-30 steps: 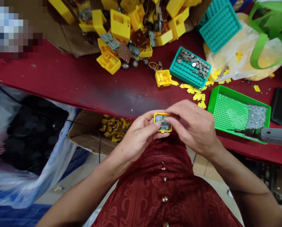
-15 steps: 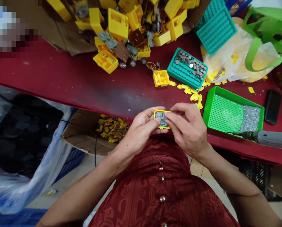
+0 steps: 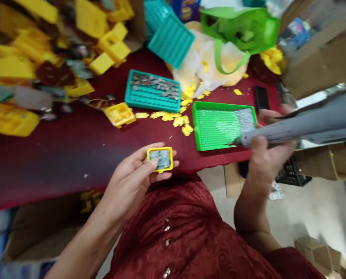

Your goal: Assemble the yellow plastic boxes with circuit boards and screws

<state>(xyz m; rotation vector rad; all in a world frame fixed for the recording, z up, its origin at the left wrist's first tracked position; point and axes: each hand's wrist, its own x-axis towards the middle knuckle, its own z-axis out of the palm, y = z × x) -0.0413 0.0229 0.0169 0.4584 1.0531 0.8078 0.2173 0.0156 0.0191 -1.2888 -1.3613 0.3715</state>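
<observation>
My left hand [image 3: 140, 164] holds a small yellow plastic case [image 3: 160, 170], its thumb resting on the grey-green insert [image 3: 164, 158] inside. The case faces up in front of the table's near edge. On the right, my right hand [image 3: 265, 155] is wrapped round a grey electric screwdriver [image 3: 291, 124]. The screwdriver's tip points left, over the near right part of a green perforated tray [image 3: 202, 145]. Small silver screws [image 3: 245, 119] lie heaped at that tray's right end.
A teal tray [image 3: 149, 104] with round metal pieces stands behind, near loose yellow tabs [image 3: 177, 121] and a yellow housing [image 3: 120, 116]. Yellow housings with wheels and boards pile up at the left. A black phone [image 3: 261, 99] and a green bag [image 3: 239, 29] lie at the right.
My right hand has left the yellow case and moved right to grip the electric screwdriver. My left hand still holds the case. The view has turned to the right.
</observation>
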